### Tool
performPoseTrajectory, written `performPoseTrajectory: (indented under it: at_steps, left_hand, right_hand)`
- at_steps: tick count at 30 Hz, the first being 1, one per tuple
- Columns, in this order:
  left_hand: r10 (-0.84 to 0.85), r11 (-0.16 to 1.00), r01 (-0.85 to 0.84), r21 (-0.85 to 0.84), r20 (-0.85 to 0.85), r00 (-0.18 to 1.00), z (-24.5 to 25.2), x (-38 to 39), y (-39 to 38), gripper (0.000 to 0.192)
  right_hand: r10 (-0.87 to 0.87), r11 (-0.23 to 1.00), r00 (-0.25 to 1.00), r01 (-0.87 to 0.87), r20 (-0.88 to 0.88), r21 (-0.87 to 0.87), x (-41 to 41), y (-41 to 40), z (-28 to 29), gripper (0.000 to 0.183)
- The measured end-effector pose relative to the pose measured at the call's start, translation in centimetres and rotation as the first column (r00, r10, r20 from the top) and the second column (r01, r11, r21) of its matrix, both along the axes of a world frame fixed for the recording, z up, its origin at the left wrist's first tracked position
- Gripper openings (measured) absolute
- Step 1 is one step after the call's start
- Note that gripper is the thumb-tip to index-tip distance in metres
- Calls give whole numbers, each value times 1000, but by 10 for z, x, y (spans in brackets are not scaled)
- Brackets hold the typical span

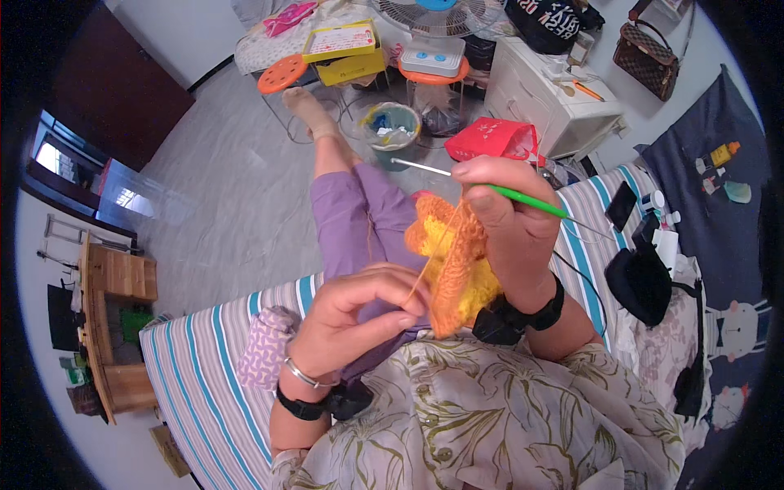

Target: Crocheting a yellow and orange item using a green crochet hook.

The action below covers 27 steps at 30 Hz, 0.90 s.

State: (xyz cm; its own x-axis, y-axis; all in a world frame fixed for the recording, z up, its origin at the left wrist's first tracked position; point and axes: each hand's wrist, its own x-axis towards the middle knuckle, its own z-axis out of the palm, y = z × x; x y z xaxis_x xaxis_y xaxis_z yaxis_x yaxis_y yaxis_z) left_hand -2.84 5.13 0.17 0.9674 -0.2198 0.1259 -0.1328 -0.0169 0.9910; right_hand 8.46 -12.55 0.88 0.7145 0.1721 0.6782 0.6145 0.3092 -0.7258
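My right hand (520, 226) grips a crochet hook with a green handle (527, 202), its metal tip pointing up and left. Beside the right fingers and palm hangs a crocheted piece (456, 269) in orange and yellow, with a ruffled shape. A strand of orange yarn (438, 251) runs taut from near the hook down to my left hand (361, 306). The left thumb and fingers pinch that strand at the left edge of the piece. Whether the left fingertips also hold the crocheted fabric is hidden.
I sit on a striped bed (208, 361), legs stretched over the floor. A lined waste bin (392, 131) and red bag (490, 138) stand ahead. Patterned cloth (266, 349) lies at left. A phone (621, 205) and black pouch (640, 285) lie at right.
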Motion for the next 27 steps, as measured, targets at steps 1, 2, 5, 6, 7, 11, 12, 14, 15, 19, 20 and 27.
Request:
performPoseTrajectory:
  at_steps: [1,2,5,6,7,11,12,14,15,19,20,27]
  left_hand:
    - [-54,987,39,158,90,994,4,2,5,12]
    - [-49,952,21,306,81,996,8,2,9,10]
    - [-142,934,31,357,291,946,11,11,16,16]
    - [-144,934,32,355,293,945,6,13,12,16]
    - [-129,991,132,15,329,935,0,13,2,31]
    - [56,603,50,-796,106,993,-18,12,-33,81]
    - [71,583,13,-812,67,995,-15,12,-39,100]
    - [87,672,-6,-741,71,994,-14,14,-36,101]
    - [102,753,-29,-657,74,992,-14,16,-35,102]
    - [273,875,-201,-441,105,956,-10,18,-31,95]
    - [275,874,-204,-441,104,956,-7,18,-30,95]
    - [407,913,-379,-147,305,861,-5,18,-34,90]
  right_hand:
    - [18,1000,1000,-18,5,-1,0,0,-2,12]
    - [37,999,999,-37,11,-3,0,0,-3,13]
    - [80,997,996,-79,-46,16,-3,-1,-3,14]
    - [78,997,996,-77,-45,14,-5,1,-4,14]
    - [108,992,991,-102,-83,75,-8,5,-4,15]
    - [209,950,965,-162,-160,267,-16,19,-9,16]
    - [208,951,965,-162,-159,264,-13,18,-11,16]
    - [375,914,926,-378,49,149,-1,14,-16,17]
    - [378,913,925,-381,46,148,3,15,-18,17]
    - [370,927,929,-371,35,52,5,14,-16,14]
    - [351,936,936,-351,-14,-3,3,14,-13,14]
    - [17,987,981,15,195,-160,5,22,-10,15]
